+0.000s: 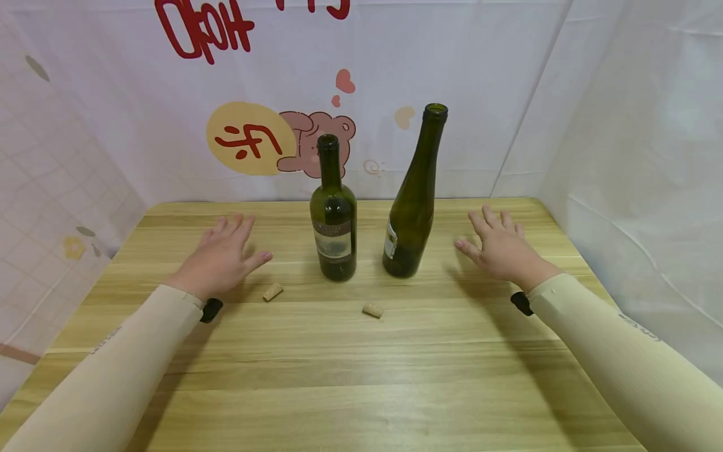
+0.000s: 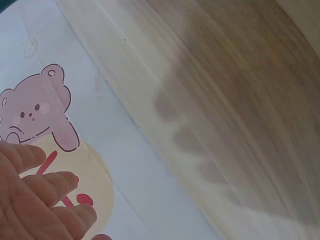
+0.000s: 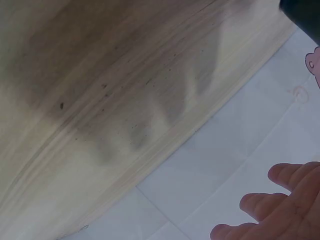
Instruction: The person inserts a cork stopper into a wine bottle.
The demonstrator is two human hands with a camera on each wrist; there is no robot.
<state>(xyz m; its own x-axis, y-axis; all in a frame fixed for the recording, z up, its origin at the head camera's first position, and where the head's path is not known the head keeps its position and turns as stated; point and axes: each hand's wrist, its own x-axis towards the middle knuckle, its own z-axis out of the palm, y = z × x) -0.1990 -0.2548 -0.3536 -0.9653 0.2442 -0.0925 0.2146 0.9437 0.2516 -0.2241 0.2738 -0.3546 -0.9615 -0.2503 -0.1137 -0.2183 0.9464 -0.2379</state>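
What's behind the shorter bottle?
Behind the shorter bottle are tabletop and white cloth printed with a pink bear. The bottle's neck covers part of the bear; what the body hides cannot be seen.

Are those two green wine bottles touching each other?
Apart. The head view shows table and white backdrop between the shorter bottle and the taller bottle, from base to neck.

left bottle's [image 1: 335,212] label print [image 1: 332,230] is illegibly small.

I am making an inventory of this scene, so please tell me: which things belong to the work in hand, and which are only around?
Likely in the work:
shorter green bottle, uncorked
taller green bottle, uncorked
left cork, loose
right cork, loose

Likely only around:
wooden table
printed backdrop
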